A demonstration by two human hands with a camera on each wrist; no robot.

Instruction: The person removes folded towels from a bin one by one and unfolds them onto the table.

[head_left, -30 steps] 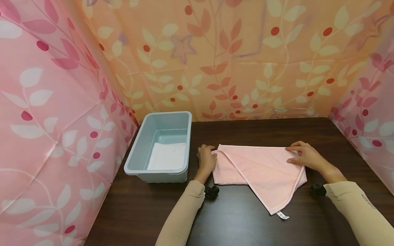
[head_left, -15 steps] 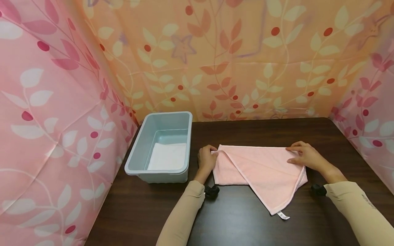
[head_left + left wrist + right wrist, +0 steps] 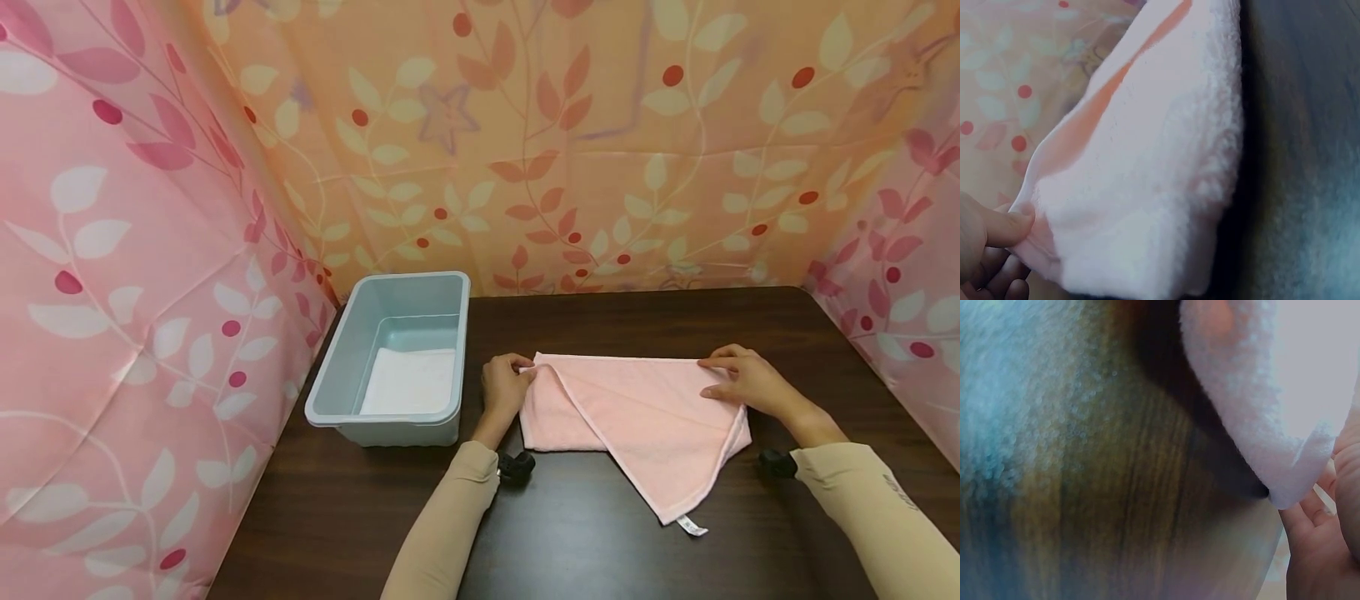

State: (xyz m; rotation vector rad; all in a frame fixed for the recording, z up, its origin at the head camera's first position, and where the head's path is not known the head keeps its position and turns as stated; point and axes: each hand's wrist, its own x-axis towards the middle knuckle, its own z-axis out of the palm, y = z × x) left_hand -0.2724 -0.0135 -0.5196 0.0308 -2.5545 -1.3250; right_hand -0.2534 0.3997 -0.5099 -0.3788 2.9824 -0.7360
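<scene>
A pink towel [image 3: 645,408] lies folded on the table, with one corner flap pointing toward the person and a white label [image 3: 692,526] at its tip. At the towel's back left corner, my left hand [image 3: 504,387] pinches the edge between thumb and fingers; the left wrist view shows the thumb [image 3: 1013,226] pressed on the white hem. My right hand [image 3: 750,387] holds the back right corner, thumb and fingers spread along it. In the right wrist view the towel [image 3: 1272,406] partly hides those fingers.
Left of the towel stands a light blue plastic basin [image 3: 322,408] with a folded white cloth [image 3: 411,382] inside. The dark wooden table [image 3: 585,533] ends at patterned curtains [image 3: 525,167] behind and on both sides.
My left hand has shifted very slightly right at the towel's corner. The right hand and the towel look almost unchanged.
</scene>
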